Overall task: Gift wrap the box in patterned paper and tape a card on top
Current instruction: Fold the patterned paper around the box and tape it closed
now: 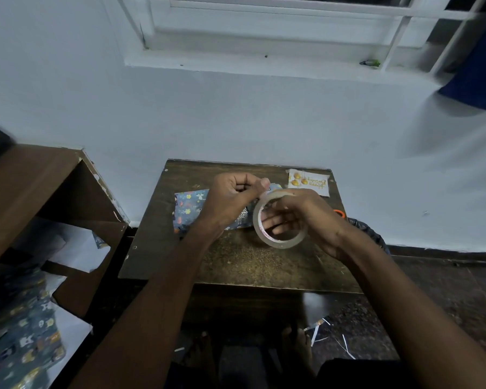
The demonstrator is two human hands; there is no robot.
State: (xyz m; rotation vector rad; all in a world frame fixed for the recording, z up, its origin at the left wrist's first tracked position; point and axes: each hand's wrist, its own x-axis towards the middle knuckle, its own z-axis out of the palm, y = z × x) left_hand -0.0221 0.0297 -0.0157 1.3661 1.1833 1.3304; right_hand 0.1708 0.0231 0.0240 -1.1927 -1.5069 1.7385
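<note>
Above the small wooden table (pixel 236 265), the right hand (pixel 300 217) grips the tape roll (pixel 278 220) while the left hand (pixel 233 197) pinches its loose end; the wrapped box (pixel 191 209) lies beneath, the card (pixel 309 182) near the far corner.

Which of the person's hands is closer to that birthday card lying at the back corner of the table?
Right. The right hand, holding the tape roll, sits just in front of the card. The left hand is further off to the card's left, over the wrapped box.
</note>
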